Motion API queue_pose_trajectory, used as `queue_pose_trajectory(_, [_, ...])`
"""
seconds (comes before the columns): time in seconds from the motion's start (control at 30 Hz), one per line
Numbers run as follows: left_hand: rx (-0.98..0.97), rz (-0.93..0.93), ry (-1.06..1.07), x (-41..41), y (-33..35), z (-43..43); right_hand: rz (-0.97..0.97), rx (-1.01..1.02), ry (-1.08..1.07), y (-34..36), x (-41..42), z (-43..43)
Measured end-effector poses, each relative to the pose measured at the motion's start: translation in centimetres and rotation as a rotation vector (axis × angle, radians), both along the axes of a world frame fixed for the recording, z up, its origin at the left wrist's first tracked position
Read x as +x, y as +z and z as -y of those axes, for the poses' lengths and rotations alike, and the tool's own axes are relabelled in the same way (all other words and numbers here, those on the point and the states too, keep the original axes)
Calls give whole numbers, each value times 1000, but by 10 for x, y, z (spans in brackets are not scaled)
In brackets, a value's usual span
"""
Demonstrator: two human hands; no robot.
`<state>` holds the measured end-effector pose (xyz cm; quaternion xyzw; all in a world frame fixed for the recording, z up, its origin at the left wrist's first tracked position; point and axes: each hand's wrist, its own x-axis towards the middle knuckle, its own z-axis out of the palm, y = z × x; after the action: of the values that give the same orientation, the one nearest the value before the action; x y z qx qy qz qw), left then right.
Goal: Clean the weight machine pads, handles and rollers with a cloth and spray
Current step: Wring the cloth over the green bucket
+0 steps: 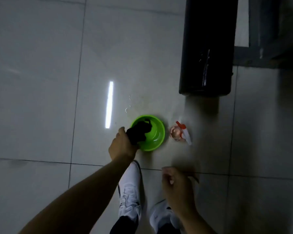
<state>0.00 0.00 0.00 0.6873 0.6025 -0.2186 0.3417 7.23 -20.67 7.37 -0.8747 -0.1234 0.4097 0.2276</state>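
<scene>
While standing over the pale tiled floor (41,81), grips a dark cloth (139,132) in the left hand (121,146), fingers curled round its near end. Holds it bunched across the left rim of a green basin (159,141), far end hanging over the basin's inside. Carries the right hand (176,188) low and close to the body, apart from everything on the floor, fingers loosely curled. Looks empty, though motion blur softens the fingertips.

Just right of the basin, not touching it: a spray bottle (180,133) on the tiles, with a red-and-white trigger head and a pale pinkish body. Further back and to the right: a long black bench pad (206,48), glossy, with a bright streak on its top, its near end well apart from basin and bottle. Beside the pad at far right: a dark metal frame (260,53). Left of the basin on the tiles: a bright strip of reflected light (109,105). At bottom: two white shoes (130,191), left one forward, toe near the basin.
</scene>
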Motion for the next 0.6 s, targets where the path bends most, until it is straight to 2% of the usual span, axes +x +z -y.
queue_pose_trajectory(0.13, [126, -8, 28, -2, 0, -1, 28, 41, -93, -2, -8, 9])
queue_pose_trajectory(0.2, [99, 130, 28, 2, 13, 0, 32, 47, -84, 1, -3, 5])
queue_pose_trajectory(0.27, [68, 372, 93, 7, 35, 2, -33, 41, -143, 3, 0, -6])
queue_pose_trajectory(0.37, [-230, 670, 521, 22, 84, 2, -393, 78, -595, 8, 16, -42])
queue_pose_trajectory(0.43, [-368, 696, 717, 25, 105, 0, -650, 147, -914, 17, 25, -69])
queue_pose_trajectory(0.47, [-414, 694, 785, 22, 107, -1, -710, 170, -1000, 15, 29, -80])
queue_pose_trajectory(0.53, [-490, 675, 924, 17, 104, 0, -733, 209, -1024, 9, 30, -95])
queue_pose_trajectory(0.6, [-490, 622, 977, 16, 102, 4, -680, 265, -923, 2, 30, -102])
